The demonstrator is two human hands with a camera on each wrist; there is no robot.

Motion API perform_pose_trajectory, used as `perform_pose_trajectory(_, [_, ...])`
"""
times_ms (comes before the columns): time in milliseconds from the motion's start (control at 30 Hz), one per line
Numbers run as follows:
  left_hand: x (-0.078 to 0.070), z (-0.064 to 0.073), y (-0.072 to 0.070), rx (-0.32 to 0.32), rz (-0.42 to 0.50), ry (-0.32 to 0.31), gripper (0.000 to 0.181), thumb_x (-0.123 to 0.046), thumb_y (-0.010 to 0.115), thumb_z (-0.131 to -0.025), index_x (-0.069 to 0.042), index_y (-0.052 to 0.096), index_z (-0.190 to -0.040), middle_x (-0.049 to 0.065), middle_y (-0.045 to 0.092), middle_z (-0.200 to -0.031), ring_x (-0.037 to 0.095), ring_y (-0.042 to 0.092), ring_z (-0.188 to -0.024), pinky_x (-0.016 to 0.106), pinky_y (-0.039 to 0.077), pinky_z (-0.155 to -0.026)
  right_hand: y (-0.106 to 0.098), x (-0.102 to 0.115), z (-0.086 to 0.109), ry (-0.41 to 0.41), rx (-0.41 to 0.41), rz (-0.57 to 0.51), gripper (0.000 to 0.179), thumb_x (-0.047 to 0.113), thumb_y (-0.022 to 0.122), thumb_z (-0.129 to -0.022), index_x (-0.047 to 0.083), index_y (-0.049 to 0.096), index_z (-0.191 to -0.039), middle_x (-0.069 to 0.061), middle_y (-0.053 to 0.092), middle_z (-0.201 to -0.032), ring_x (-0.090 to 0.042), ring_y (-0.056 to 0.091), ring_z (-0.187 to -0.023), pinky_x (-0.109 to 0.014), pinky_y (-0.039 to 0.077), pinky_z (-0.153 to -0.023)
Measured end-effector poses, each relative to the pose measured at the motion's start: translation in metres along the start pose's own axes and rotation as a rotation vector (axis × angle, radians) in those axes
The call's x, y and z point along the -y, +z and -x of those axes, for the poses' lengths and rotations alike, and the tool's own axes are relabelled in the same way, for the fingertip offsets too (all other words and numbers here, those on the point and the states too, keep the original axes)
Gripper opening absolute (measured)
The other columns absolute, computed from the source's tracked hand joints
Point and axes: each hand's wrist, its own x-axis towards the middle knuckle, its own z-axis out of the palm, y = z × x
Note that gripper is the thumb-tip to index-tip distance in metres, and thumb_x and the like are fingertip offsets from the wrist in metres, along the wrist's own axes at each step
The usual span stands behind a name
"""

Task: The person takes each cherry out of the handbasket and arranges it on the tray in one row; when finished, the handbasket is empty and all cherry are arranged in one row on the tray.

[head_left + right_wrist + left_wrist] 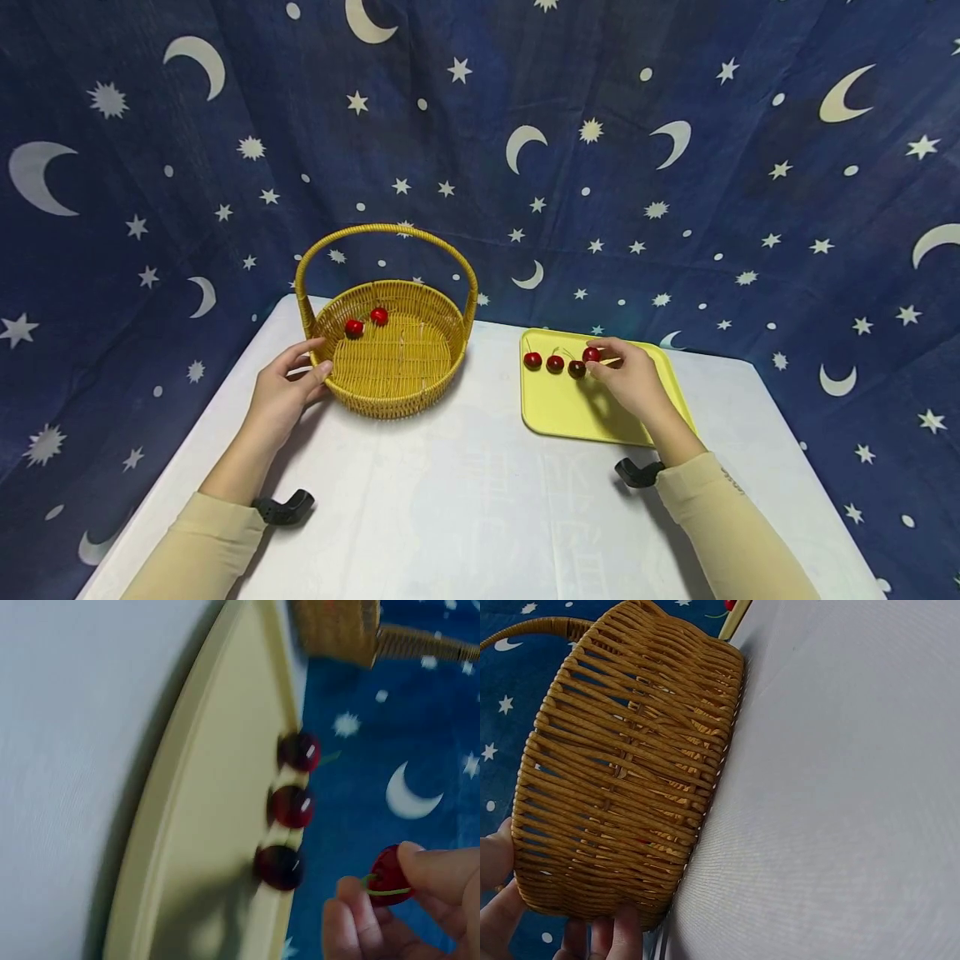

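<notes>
Fingers of the right hand [633, 385] pinch a glossy round cherry [390, 874]; left hand [283, 393] fingers lie relaxed against the woven basket [390, 392].

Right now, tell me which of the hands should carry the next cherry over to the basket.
Right. The right hand already pinches a cherry above the yellow tray, beside the three others. The left hand rests against the basket wall, steadying it.

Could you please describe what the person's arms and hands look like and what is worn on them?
Both forearms wear long beige sleeves. The left hand and right hand are bare, with no gloves. A black camera mount sits at the left wrist and another black mount at the right. Small dark lettering marks the right sleeve.
</notes>
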Motion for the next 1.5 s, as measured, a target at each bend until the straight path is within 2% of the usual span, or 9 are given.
perform_pose_trajectory(267, [-0.002, 0.001, 0.001, 0.000, -0.011, 0.004, 0.060, -0.022, 0.070, -0.107, -0.013, 0.048, -0.162, 0.026, 0.044, -0.155, -0.003, 0.063, -0.100, 0.018, 0.065, -0.086, 0.003, -0.034, -0.013, 0.118, 0.038, 0.133, 0.037, 0.018, 0.077, -0.099, 0.005, 0.071, -0.132, -0.022, 0.075, -0.122, -0.037, 0.071, -0.108, -0.033, 0.056, -0.082])
perform_pose_trajectory(433, [-0.003, 0.001, 0.002, 0.003, -0.016, 0.009, 0.061, -0.023, 0.070, -0.107, -0.014, 0.048, -0.162, 0.026, 0.044, -0.155, -0.002, 0.063, -0.101, 0.019, 0.065, -0.087, 0.007, -0.043, -0.015, 0.164, 0.052, 0.125, 0.036, 0.016, 0.078, -0.098, 0.003, 0.071, -0.131, -0.023, 0.073, -0.120, -0.030, 0.070, -0.093, -0.027, 0.056, -0.070])
perform_pose_trajectory(700, [-0.005, 0.003, 0.002, -0.002, -0.001, 0.006, 0.060, -0.023, 0.071, -0.106, -0.013, 0.049, -0.162, 0.025, 0.044, -0.154, 0.001, 0.065, -0.102, 0.020, 0.065, -0.085, 0.008, -0.047, -0.017, 0.162, 0.054, 0.144, 0.042, 0.019, 0.079, -0.098, 0.006, 0.070, -0.137, -0.022, 0.073, -0.124, -0.031, 0.069, -0.100, -0.025, 0.056, -0.071])
perform_pose_trajectory(867, [-0.006, 0.003, 0.002, -0.006, 0.006, 0.002, 0.060, -0.020, 0.070, -0.107, -0.012, 0.048, -0.162, 0.025, 0.044, -0.152, 0.001, 0.066, -0.101, 0.019, 0.065, -0.085, 0.010, -0.049, -0.020, 0.162, 0.054, 0.138, 0.043, 0.018, 0.080, -0.098, 0.007, 0.069, -0.138, -0.022, 0.073, -0.122, -0.025, 0.070, -0.088, -0.025, 0.057, -0.068])
perform_pose_trajectory(1033, [-0.003, 0.002, 0.001, -0.008, 0.013, 0.000, 0.060, -0.019, 0.070, -0.106, -0.011, 0.048, -0.162, 0.025, 0.045, -0.151, 0.000, 0.067, -0.100, 0.021, 0.066, -0.085, 0.008, -0.047, -0.018, 0.167, 0.057, 0.164, 0.047, 0.021, 0.079, -0.098, 0.006, 0.067, -0.141, -0.024, 0.073, -0.127, -0.034, 0.071, -0.101, -0.039, 0.062, -0.081])
perform_pose_trajectory(1133, [-0.002, 0.002, 0.002, -0.008, 0.013, -0.001, 0.060, -0.019, 0.070, -0.106, -0.011, 0.049, -0.162, 0.025, 0.045, -0.150, 0.000, 0.067, -0.099, 0.020, 0.066, -0.085, 0.003, -0.039, -0.012, 0.146, 0.043, 0.203, 0.051, 0.024, 0.077, -0.099, 0.008, 0.064, -0.145, -0.025, 0.071, -0.132, -0.042, 0.068, -0.116, -0.053, 0.059, -0.095])
perform_pose_trajectory(1233, [-0.002, 0.002, 0.002, -0.004, 0.012, 0.001, 0.060, -0.019, 0.070, -0.107, -0.011, 0.048, -0.162, 0.025, 0.045, -0.151, 0.001, 0.066, -0.099, 0.020, 0.066, -0.085, -0.002, -0.024, -0.004, 0.102, 0.016, 0.217, 0.052, 0.025, 0.075, -0.100, 0.011, 0.063, -0.149, -0.025, 0.068, -0.136, -0.044, 0.067, -0.117, -0.057, 0.058, -0.096])
perform_pose_trajectory(1367, [-0.002, 0.003, 0.001, -0.006, 0.005, 0.006, 0.059, -0.021, 0.069, -0.107, -0.012, 0.048, -0.162, 0.024, 0.043, -0.152, 0.000, 0.065, -0.099, 0.019, 0.065, -0.084, 0.003, 0.011, 0.009, 0.020, 0.007, 0.164, 0.051, 0.023, 0.078, -0.098, 0.014, 0.065, -0.147, -0.021, 0.069, -0.133, -0.035, 0.069, -0.104, -0.045, 0.059, -0.085])
perform_pose_trajectory(1500, [-0.002, 0.003, 0.001, -0.014, -0.002, 0.014, 0.059, -0.021, 0.069, -0.107, -0.013, 0.049, -0.162, 0.024, 0.043, -0.151, -0.001, 0.063, -0.098, 0.018, 0.065, -0.084, 0.020, 0.053, 0.020, -0.086, 0.042, 0.033, 0.048, 0.018, 0.083, -0.094, 0.015, 0.071, -0.140, -0.016, 0.072, -0.124, -0.027, 0.067, -0.095, -0.033, 0.056, -0.078])
